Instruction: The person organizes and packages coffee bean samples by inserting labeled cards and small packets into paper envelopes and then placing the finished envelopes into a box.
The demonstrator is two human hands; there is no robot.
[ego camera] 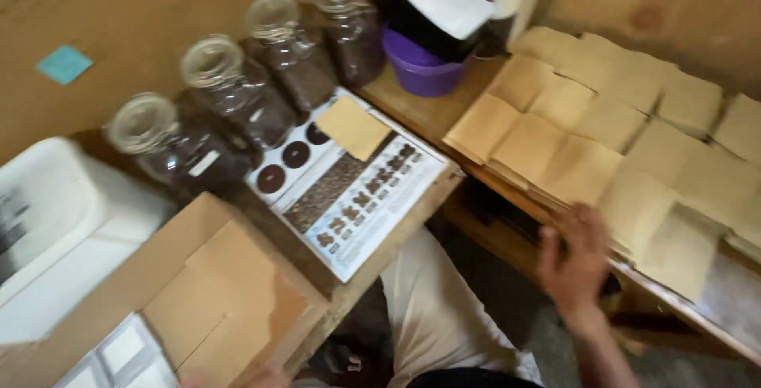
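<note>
a: where's the right hand (575,255)?
b: at the near edge of the spread of brown paper bags (602,126), fingers spread open, touching the bags there.
a: and the left hand (261,376)?
b: barely showing beside the cardboard box (214,293), left of the bags; can't tell its grip.

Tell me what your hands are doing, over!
Right hand open, reaching at tan paper packets on table edge. Left hand barely in view, by cardboard box. Nothing blocking. Over.
</note>
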